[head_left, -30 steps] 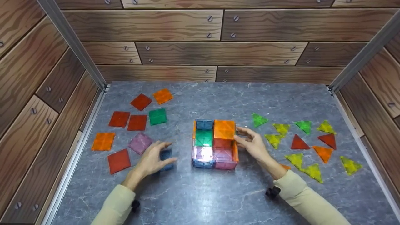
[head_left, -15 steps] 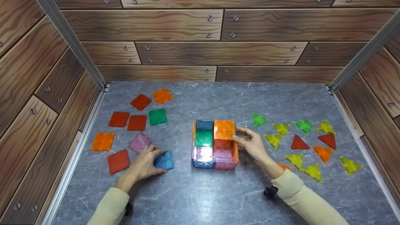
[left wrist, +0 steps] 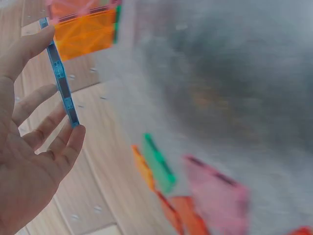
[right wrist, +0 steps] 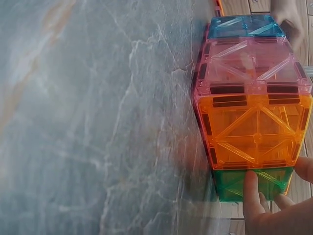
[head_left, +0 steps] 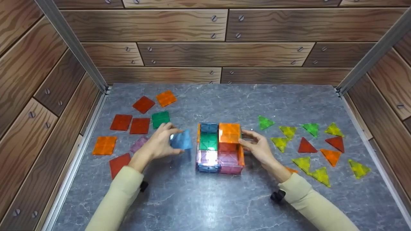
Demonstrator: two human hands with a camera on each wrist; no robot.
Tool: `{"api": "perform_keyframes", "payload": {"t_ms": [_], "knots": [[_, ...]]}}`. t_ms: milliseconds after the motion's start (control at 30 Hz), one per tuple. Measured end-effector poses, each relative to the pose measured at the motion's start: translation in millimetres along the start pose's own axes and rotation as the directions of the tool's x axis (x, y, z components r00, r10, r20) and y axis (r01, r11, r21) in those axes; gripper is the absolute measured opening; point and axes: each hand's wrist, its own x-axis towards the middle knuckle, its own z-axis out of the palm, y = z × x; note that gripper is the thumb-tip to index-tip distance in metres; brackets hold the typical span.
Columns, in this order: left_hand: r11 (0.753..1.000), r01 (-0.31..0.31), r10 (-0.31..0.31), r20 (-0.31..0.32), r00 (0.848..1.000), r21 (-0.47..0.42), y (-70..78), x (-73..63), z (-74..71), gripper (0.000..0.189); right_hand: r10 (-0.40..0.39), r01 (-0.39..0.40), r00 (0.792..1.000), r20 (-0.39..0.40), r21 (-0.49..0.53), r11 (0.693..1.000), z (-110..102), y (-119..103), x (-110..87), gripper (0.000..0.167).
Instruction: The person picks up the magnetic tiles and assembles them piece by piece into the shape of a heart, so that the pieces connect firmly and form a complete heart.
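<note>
My left hand (head_left: pixel 157 142) pinches a translucent blue square magnetic tile (head_left: pixel 184 140) by its edges, thumb on one side and fingers on the other. It is left of a block-shaped structure of magnetic tiles (head_left: pixel 208 141), apart from it. In the left wrist view the blue tile (left wrist: pixel 61 76) appears edge-on. The structure has blue, green, purple and orange tiles, with a taller orange-topped part at the back right. On its right side rests my right hand (head_left: pixel 258 149); the right wrist view has fingertips against a green tile (right wrist: pixel 232 186), below an orange tile (right wrist: pixel 257 132).
Loose square tiles lie on the left: red (head_left: pixel 139 125), orange (head_left: pixel 104 145), green (head_left: pixel 160 119) and a partly hidden purple one (head_left: pixel 138 145). Several triangular tiles, including a yellow triangle (head_left: pixel 301 164), lie on the right. Wood-patterned walls (head_left: pixel 179 25) enclose the grey marbled table (head_left: pixel 205 205).
My left hand reached the blue tile on the table, took hold of it, then lifted it and moved towards the structure. My right hand has stayed at the structure's right side.
</note>
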Motion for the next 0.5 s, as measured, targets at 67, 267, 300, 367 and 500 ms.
{"api": "perform_keyframes", "payload": {"t_ms": [67, 267, 300, 367, 500], "knots": [[1.000, -0.031, 0.031, 0.011, 0.999, 0.004, 8.3, 11.1, -2.1, 0.071, -0.001, 0.001, 1.000, 0.002, 0.001, 1.000, 0.7, -0.5, 0.1, 0.058], [0.995, -0.102, 0.100, 0.077, 0.992, 0.022, 32.2, 45.4, 7.3, 0.075, 0.004, -0.004, 1.000, -0.002, 0.000, 1.000, 0.0, -0.8, 0.1, 0.059], [0.994, -0.106, 0.104, 0.089, 0.991, 0.023, 35.6, 50.4, 9.4, 0.075, 0.005, -0.005, 1.000, -0.004, 0.001, 1.000, 0.1, -0.9, 0.2, 0.059], [0.993, -0.117, 0.114, 0.114, 0.987, 0.024, 41.7, 60.2, 13.1, 0.074, 0.003, -0.003, 1.000, -0.004, 0.006, 1.000, 0.5, -0.9, 0.3, 0.059], [0.992, -0.126, 0.119, 0.153, 0.981, 0.032, 48.6, 75.7, 17.9, 0.072, -0.005, 0.005, 1.000, -0.005, 0.024, 1.000, 1.7, -0.4, 1.5, 0.058]]}}
